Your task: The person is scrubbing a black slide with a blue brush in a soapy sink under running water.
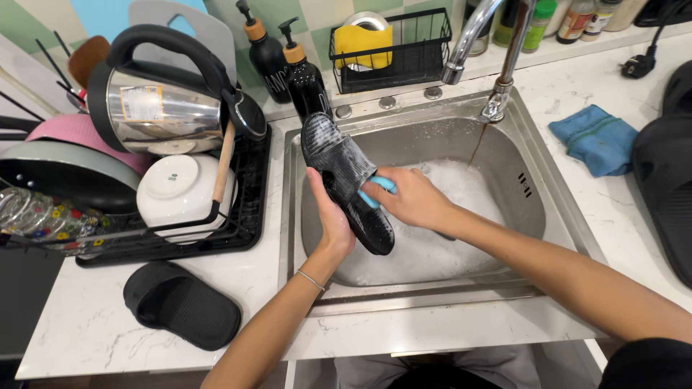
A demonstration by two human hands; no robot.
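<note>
My left hand (330, 216) grips a black slipper (346, 180) from its left side and holds it sole-up, tilted, over the steel sink (533, 194). My right hand (411, 198) is closed on a light blue brush (380, 187) and presses it against the slipper's sole near the middle. The sink basin holds white soapy foam (447, 180). A thin brownish stream of water runs from the tap (494, 86) into the basin. A second black slipper (180, 304) lies on the white counter to the left of the sink.
A dish rack (249, 209) at left holds a steel kettle (173, 101), a white bowl (180, 191), pans and glassware. Two black pump bottles (303, 75) and a wire caddy (393, 47) stand behind the sink. A blue cloth (595, 137) lies at right.
</note>
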